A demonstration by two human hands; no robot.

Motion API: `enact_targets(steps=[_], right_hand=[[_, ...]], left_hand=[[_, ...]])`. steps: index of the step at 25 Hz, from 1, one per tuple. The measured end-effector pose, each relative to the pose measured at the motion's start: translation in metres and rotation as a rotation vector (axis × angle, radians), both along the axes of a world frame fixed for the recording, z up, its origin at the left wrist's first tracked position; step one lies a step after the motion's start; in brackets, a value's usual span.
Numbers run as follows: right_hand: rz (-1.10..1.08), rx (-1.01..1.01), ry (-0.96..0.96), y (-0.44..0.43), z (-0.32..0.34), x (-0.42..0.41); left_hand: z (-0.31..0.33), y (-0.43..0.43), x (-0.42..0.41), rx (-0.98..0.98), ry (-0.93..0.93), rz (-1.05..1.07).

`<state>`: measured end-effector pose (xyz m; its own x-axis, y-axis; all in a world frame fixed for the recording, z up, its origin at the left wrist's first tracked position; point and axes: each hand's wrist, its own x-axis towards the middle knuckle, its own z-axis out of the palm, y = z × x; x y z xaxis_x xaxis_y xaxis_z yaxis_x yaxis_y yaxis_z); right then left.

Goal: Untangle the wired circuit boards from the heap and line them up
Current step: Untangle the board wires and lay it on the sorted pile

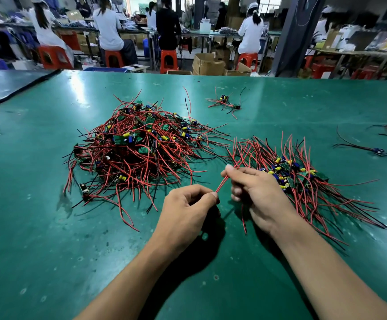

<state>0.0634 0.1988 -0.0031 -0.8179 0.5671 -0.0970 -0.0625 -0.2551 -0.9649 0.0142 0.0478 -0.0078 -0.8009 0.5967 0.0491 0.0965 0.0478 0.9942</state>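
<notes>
A pair of red wires [222,183] runs straight between the two hands. The left hand [187,206] pinches the near end between thumb and forefinger. The right hand [259,190] pinches the wires farther up, fingers curled, and more red wire hangs below its palm. Whatever board they lead to is hidden. The tangled heap [139,144] lies beyond the left hand. The lined-up row of boards [303,179] spreads just beyond and outward of the right hand. A small cluster [226,103] sits well beyond both on the green table [49,227].
</notes>
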Motion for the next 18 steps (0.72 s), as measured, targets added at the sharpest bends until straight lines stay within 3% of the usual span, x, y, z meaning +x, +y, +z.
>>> enact_targets(steps=[5, 10, 15, 18], right_hand=[[-0.025, -0.237, 0.064, 0.008, 0.008, 0.001], [0.04, -0.562, 0.088, 0.009, 0.015, 0.002], [-0.082, -0.35, 0.047, 0.011, 0.013, 0.001], [-0.098, -0.416, 0.101, 0.013, 0.013, 0.003]], left_hand=[[0.001, -0.002, -0.006, 0.09, -0.195, -0.076], [0.001, -0.003, -0.004, 0.08, -0.17, -0.097], [0.0, -0.004, -0.006, 0.065, -0.135, -0.089], [-0.001, -0.005, -0.007, 0.061, -0.14, -0.105]])
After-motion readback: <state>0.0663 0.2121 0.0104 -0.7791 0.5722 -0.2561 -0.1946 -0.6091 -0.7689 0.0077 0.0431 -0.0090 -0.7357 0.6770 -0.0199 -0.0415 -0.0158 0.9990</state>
